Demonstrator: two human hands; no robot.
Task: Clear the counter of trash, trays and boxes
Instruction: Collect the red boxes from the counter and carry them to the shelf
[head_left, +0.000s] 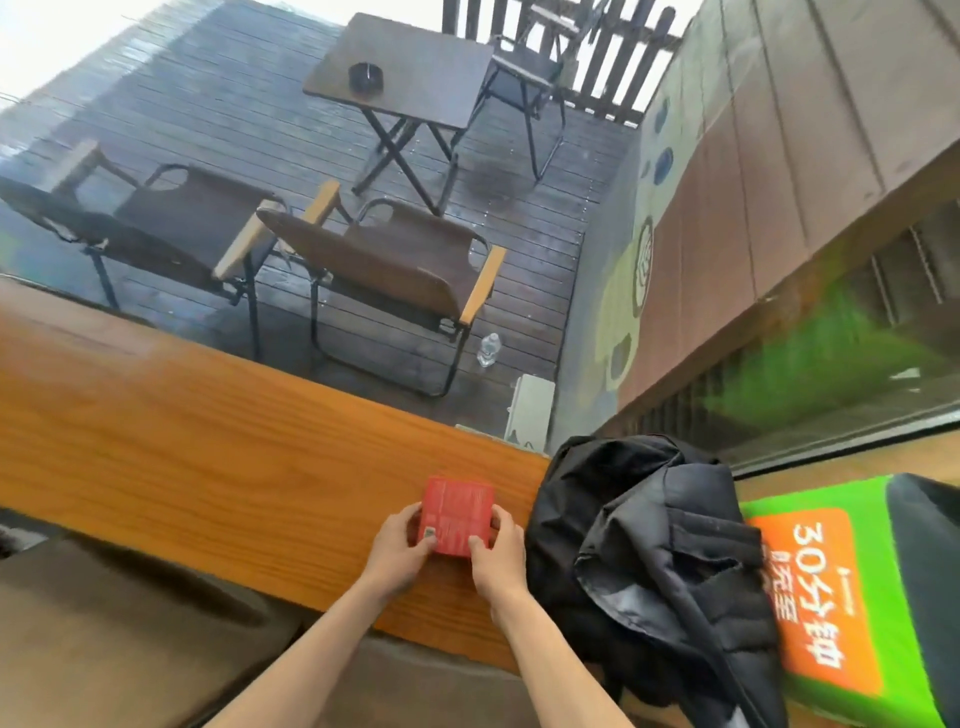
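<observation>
Gripping a red box (457, 515) low and centre of frame, left hand (397, 545) and right hand (498, 551) pinch its sides on the wooden counter (208, 467). Removal appears under way; black jacket (649, 545) and green sign (841, 597) remain at right.

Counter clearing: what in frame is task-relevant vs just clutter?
Job: red box, held by left hand and right hand, on the wooden counter.
Lying about: black jacket, green box, water bottle outside on the deck.
</observation>
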